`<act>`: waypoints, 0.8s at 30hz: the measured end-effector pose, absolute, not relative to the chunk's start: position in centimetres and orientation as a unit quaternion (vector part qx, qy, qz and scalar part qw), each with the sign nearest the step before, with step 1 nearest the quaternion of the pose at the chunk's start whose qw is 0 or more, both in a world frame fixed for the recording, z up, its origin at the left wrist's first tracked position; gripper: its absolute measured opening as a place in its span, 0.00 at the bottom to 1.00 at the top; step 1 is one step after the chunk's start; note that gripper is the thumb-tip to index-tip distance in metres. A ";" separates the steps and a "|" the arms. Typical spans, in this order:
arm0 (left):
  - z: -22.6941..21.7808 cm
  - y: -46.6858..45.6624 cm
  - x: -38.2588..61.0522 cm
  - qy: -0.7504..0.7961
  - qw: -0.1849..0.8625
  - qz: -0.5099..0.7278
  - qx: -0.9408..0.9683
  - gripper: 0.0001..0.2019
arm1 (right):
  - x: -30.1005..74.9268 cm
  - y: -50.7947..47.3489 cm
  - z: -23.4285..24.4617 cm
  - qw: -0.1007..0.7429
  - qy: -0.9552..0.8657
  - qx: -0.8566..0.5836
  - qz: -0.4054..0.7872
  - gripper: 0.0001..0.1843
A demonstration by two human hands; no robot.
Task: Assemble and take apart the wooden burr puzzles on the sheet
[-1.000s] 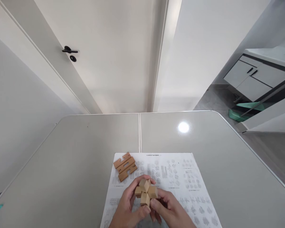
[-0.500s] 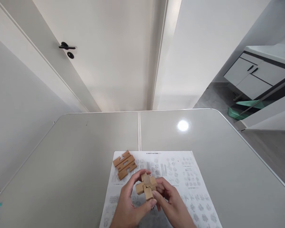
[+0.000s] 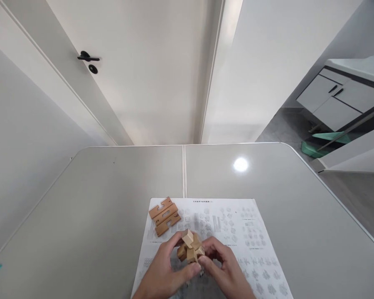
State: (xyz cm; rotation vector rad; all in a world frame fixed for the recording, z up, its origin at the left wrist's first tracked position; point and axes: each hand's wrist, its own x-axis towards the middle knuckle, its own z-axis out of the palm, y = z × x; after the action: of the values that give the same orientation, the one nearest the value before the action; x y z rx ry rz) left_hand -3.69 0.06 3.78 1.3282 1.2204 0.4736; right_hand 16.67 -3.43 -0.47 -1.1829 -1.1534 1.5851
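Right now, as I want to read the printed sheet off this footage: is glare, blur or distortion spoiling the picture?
Head view: round glare spot on the table beyond the printed sheet, not on it; print too small and soft to read; wide lens splays the door outward; left hand, right hand and wooden puzzle evenly lit.

A grey table [image 3: 96,199] stands before a white door [image 3: 143,62] with a black handle [image 3: 87,57]. Grey cabinets [image 3: 339,99] sit at right.

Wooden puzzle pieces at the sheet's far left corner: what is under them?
The wooden puzzle pieces lie on the printed diagram sheet, which rests on the grey table. Whatever is printed beneath them is covered.
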 end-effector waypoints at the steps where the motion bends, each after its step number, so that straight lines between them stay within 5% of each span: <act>1: 4.3 0.1 -3.6 0.527 0.594 0.181 0.580 0.31 | 16.6 -3.5 -0.6 0.415 -0.451 -0.471 0.634 0.22; 6: 5.8 -0.2 -2.4 0.519 0.570 0.120 0.626 0.17 | 16.4 -3.3 -0.1 0.409 -0.452 -0.481 0.630 0.21; 17: -0.5 -1.4 -4.9 0.531 0.173 0.213 0.802 0.28 | 16.0 -2.3 -0.2 0.461 -0.392 -0.506 0.614 0.23; 24: -1.3 -1.0 -6.7 0.539 0.100 0.199 0.812 0.28 | 15.5 -2.0 -0.2 0.454 -0.402 -0.496 0.622 0.23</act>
State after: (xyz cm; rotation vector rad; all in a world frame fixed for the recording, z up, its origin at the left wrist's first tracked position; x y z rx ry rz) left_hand -6.73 -1.03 -1.27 2.4005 1.5925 0.5888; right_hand 15.47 -2.01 -0.20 -1.2235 -0.9911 1.5338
